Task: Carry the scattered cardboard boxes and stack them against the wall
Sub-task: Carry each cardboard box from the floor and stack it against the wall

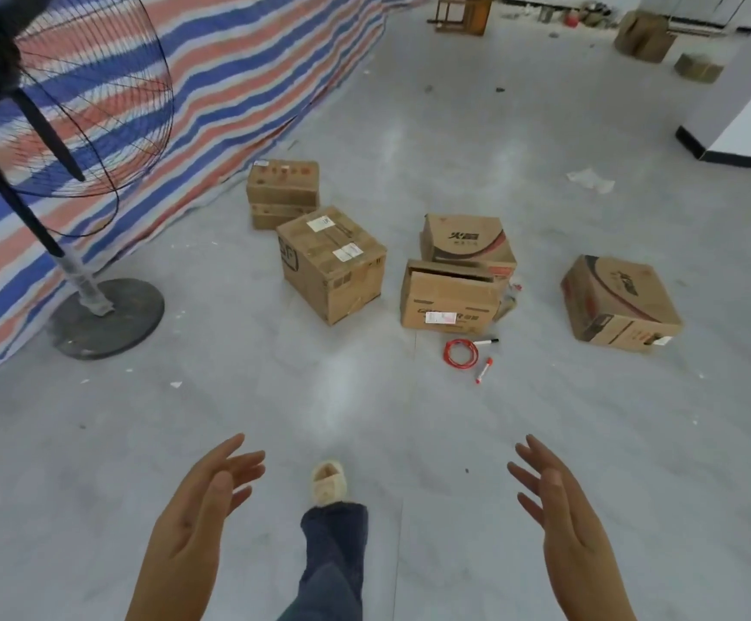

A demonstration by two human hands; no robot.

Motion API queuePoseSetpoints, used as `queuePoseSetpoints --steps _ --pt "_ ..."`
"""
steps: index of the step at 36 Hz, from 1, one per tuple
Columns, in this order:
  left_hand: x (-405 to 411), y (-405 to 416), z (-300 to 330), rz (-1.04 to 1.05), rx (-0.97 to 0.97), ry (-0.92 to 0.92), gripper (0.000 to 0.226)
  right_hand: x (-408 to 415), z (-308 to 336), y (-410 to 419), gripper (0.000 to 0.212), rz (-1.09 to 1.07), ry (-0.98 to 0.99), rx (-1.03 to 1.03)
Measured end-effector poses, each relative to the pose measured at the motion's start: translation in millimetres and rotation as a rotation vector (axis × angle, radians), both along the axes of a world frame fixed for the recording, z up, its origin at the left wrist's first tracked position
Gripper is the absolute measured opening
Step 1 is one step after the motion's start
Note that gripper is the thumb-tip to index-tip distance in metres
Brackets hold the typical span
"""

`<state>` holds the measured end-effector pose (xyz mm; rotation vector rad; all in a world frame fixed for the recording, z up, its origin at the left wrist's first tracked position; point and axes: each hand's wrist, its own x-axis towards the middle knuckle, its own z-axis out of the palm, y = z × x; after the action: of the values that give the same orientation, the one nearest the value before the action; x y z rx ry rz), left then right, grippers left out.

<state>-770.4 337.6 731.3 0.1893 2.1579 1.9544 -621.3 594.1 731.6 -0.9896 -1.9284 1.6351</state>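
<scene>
- The left hand [203, 499] is open wide, fingers straight, and holds nothing.
- The right hand [557, 499] is open wide too, with its palm turned in, and holds nothing.
- The big taped box [331, 264] sits on the floor [96, 463] ahead of the hands, a bit to the left side. It is turned so one corner points at the person.
- The left hand looks a little nearer to that box, but both hands are well apart from it.
- Two stacked boxes [283, 192] sit behind it, beside the striped sheet [239, 82] on the left.
- An open box [450, 298] and a printed box [467, 239] touch each other, ahead and a bit right.
- The far right box [620, 304] lies alone, nearer the right hand.
- A red cord [460, 353] lies just in front of the open box. A foot could catch on it.
- The person probably has to step forward before any box can be grabbed.
</scene>
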Motion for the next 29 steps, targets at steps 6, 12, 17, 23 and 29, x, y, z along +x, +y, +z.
queuePoseSetpoints --steps 6,12,17,23,29 --pt "-131.7 79.7 -0.6 -0.031 -0.001 0.04 0.036 -122.2 -4.2 75.2 0.043 -0.031 -0.013 -0.007" --pt "-259.7 149.6 28.3 -0.056 -0.019 0.083 0.037 -243.9 21.2 140.8 0.043 -0.046 0.003 0.015" --pt "-317.3 180.5 29.5 -0.042 -0.036 0.064 0.036 -314.6 27.3 179.5 0.042 -0.015 -0.059 -0.016" --pt "-393.7 223.4 8.2 0.051 -0.056 -0.001 0.034 -412.8 6.1 253.1 0.06 0.084 -0.185 -0.017" --pt "-468.6 301.9 -15.6 0.192 -0.067 -0.002 0.036 -522.5 -9.3 341.2 0.055 0.203 -0.202 -0.024"
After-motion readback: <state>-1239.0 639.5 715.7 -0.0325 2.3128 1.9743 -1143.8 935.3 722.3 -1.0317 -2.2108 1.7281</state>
